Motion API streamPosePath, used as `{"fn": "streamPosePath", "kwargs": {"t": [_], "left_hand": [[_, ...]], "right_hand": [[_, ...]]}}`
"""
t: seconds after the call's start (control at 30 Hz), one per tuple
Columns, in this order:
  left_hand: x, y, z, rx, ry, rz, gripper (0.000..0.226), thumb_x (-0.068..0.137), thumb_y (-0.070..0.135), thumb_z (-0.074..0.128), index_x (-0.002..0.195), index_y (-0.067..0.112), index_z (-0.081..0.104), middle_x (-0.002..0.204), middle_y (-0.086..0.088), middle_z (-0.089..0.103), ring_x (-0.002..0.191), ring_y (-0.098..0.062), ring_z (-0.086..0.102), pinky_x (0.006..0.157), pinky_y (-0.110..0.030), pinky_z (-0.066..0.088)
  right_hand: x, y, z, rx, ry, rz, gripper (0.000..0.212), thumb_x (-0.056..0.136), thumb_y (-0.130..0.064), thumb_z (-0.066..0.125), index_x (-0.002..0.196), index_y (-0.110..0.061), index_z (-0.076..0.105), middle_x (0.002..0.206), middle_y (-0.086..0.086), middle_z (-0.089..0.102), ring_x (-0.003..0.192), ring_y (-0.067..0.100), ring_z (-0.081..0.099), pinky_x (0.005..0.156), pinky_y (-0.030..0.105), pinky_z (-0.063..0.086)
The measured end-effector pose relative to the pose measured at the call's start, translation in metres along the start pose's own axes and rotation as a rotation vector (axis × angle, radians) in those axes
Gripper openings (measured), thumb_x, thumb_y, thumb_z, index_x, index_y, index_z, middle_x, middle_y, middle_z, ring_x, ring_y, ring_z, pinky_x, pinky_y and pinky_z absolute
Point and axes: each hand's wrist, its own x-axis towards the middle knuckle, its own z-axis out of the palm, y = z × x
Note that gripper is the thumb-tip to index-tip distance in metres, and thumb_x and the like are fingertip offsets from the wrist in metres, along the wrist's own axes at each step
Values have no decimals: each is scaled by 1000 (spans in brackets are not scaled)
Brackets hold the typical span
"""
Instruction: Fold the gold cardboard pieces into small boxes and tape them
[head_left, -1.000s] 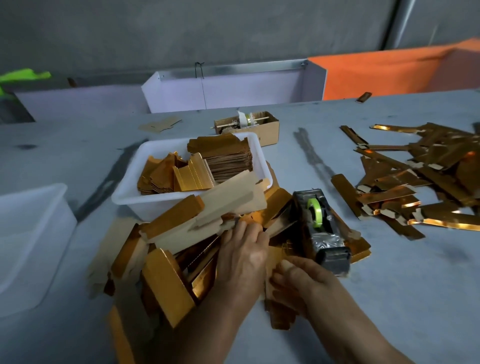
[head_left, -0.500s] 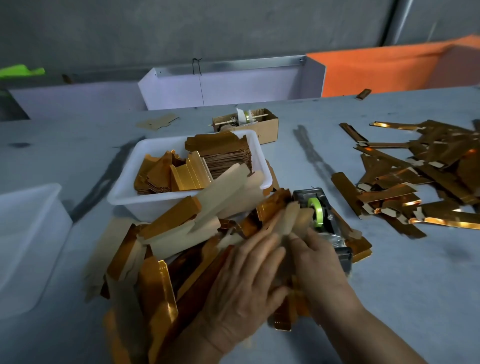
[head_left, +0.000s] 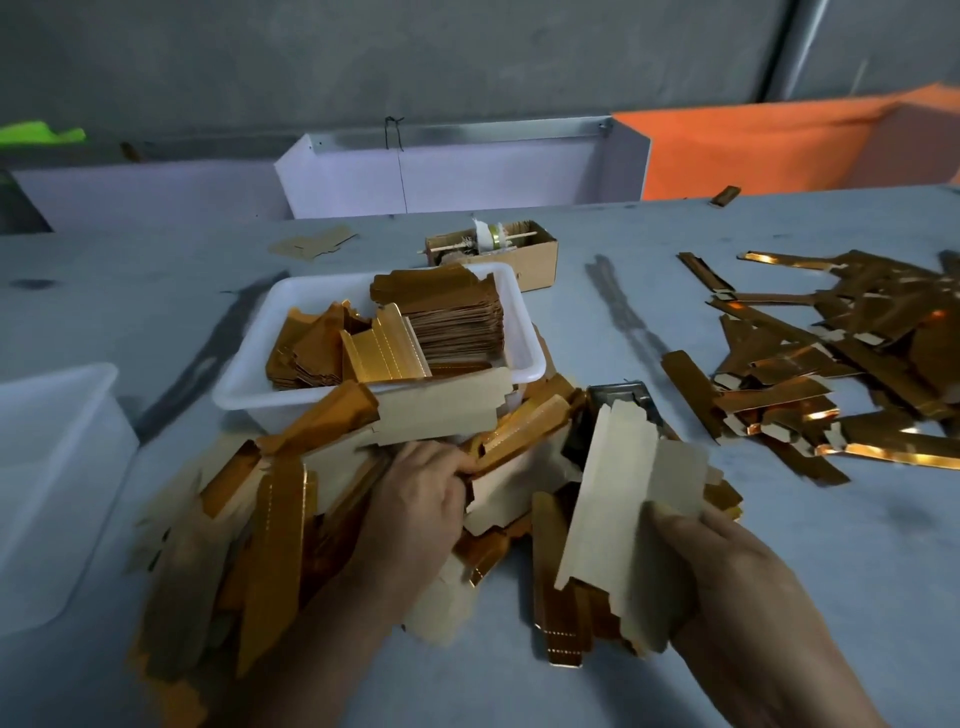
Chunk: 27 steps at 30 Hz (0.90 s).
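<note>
While the right hand (head_left: 727, 587) gripped a cardboard blank (head_left: 618, 499) by its lower end, pale side toward the camera, the left hand (head_left: 415, 499) lay curled into the loose heap of gold cardboard pieces (head_left: 270, 525), its fingers closed on the edge of one of them. The blank stood tilted up from the gray table (head_left: 831, 571), lifted clear of the heap and directly in front of the tape dispenser (head_left: 623, 400), most of which it hid.

Several things looked liable to go wrong. The heap was jumbled, with blanks overlapping at all angles, so pulling with the left hand could have dragged neighbours along and spilled them toward the near edge of the table. The blank was held only at one end; being thin and creased, it might have bent off its score lines or flapped when folding began. Because the dispenser sat just behind the lifted piece, a careless swing might have knocked it or caught a finger on its cutter. More stock filled the white tub (head_left: 524, 358) touching the back of the heap, and another scatter of gold strips (head_left: 810, 384) lay well apart to the right; mixing those groups would probably have muddled the work. No finished box could be picked out with certainty.
</note>
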Motion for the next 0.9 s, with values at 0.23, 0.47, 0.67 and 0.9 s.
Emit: {"fn": "streamPosePath", "kwargs": {"t": [0.23,0.47,0.67,0.9], "left_hand": [[-16,63,-47,-592,-303,-376,42,62,77,46,87,47,60,82,25,65,77,13,60,57,-10,47],[-44,77,-40,-750,-246,-438,14,88,23,63,96,35,65,89,17,72,84,6,66,72,-18,57],[-46,76,-42,-942,-224,-542,15,84,16,68,86,31,67,85,15,73,83,-2,69,65,-17,55],[-53,94,-43,-835,-157,-409,19,86,10,64,85,29,67,80,13,72,74,-5,69,62,-19,57]], "right_hand": [[-2,7,-3,81,-135,80,26,90,-15,53,115,-22,48,104,14,54,95,34,52,84,57,44],[-14,7,8,185,-187,139,36,81,-40,52,113,-23,48,84,7,56,74,23,52,58,36,41],[-9,13,0,353,-325,92,32,91,-20,43,106,-12,69,81,23,69,68,34,68,57,40,52],[-20,25,-1,174,-391,-90,28,65,-9,62,92,-5,71,79,17,69,67,27,68,66,42,54]]}}
